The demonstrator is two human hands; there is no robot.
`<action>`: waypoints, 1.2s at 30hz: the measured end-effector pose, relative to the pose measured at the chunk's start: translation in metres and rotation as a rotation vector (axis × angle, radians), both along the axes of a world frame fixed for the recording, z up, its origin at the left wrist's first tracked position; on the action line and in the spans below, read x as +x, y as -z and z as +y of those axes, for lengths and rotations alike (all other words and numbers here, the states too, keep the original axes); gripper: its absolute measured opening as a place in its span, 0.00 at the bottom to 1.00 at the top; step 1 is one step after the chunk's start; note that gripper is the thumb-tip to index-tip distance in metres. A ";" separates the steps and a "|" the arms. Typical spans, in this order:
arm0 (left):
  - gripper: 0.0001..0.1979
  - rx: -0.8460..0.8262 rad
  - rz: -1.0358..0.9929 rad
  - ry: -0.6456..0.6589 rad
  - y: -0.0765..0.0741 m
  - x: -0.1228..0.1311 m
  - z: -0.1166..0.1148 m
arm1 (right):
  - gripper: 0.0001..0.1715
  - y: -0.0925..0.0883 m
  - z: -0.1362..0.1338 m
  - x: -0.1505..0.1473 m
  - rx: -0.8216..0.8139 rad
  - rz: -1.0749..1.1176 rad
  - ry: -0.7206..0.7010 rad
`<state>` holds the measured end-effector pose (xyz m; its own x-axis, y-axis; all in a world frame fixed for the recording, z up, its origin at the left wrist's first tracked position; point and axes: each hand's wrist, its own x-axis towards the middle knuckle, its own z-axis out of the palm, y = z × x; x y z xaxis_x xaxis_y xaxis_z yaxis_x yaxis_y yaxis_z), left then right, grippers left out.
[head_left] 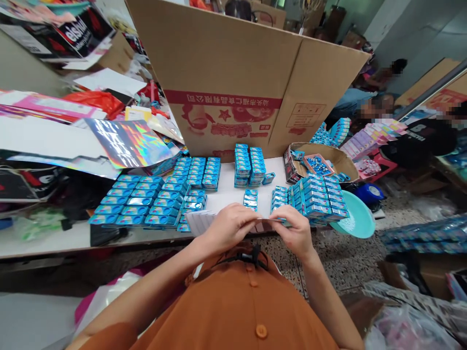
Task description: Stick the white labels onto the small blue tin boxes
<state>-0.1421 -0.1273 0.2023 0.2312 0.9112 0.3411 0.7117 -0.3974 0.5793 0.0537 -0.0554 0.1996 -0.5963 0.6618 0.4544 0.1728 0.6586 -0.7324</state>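
My left hand (228, 226) and my right hand (296, 231) meet at the table's front edge, both pinched on a flat pale card (265, 224) stretched between them. A small stack of blue boxes (251, 199) stands just beyond my fingers. Rows of blue boxes (142, 201) fill the table to the left, two taller stacks (250, 165) sit further back, and another pile (315, 197) rises on the right. White ridged sheets (199, 222) lie under my left hand.
A large upended cardboard carton (233, 73) walls off the back of the white table (228, 187). Holographic sheets (127, 141) and printed packaging clutter the left. A small open box (321, 163) and a teal basin (355, 216) sit right. People sit beyond, at the right.
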 end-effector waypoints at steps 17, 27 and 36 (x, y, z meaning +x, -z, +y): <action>0.16 -0.135 0.207 -0.095 -0.007 0.013 -0.002 | 0.20 0.002 0.006 0.007 0.760 -0.310 0.023; 0.18 -0.210 0.179 -0.102 -0.007 0.020 0.004 | 0.19 0.017 0.007 0.016 0.714 -0.248 0.039; 0.19 -0.413 -0.096 -0.135 0.000 0.008 0.019 | 0.10 0.004 0.016 0.004 0.383 -0.126 -0.098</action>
